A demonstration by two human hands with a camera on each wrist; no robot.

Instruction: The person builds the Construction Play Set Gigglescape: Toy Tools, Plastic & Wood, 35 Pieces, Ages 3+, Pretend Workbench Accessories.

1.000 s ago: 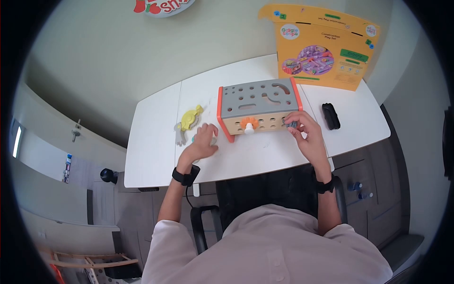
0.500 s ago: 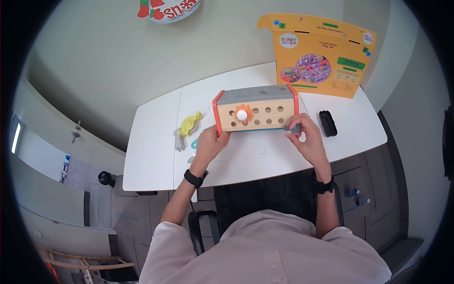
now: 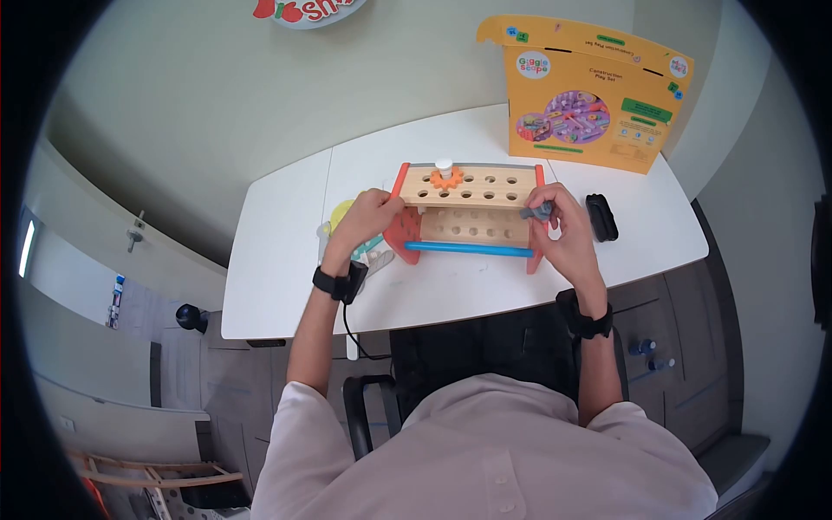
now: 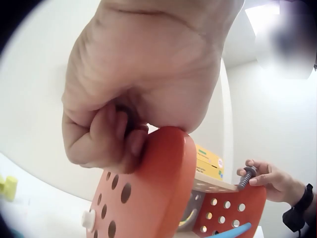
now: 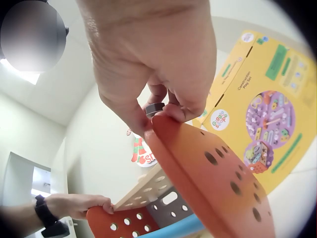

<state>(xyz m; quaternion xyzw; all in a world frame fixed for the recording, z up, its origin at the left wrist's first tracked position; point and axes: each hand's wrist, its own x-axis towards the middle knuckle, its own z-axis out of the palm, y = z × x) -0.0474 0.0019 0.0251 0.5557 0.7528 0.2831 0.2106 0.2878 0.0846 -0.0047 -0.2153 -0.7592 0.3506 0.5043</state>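
Note:
A toy workbench is tipped back, so its holed wooden panel faces up and its open inside shows above a blue rod. My left hand grips the orange left end panel by its edge, fingers curled over it. My right hand pinches a grey toy bolt with a threaded shank, right at the top corner of the right end panel. An orange gear with a white peg sits on the wooden panel.
Beside my left hand lie a yellow toy piece, a turquoise piece and a grey piece. A yellow play-set box stands behind on the white table. A black case lies at right.
My left hand has left the loose pieces and taken the workbench's left side. The bench has tipped from grey top up to wooden panel up. My right hand keeps the bolt.

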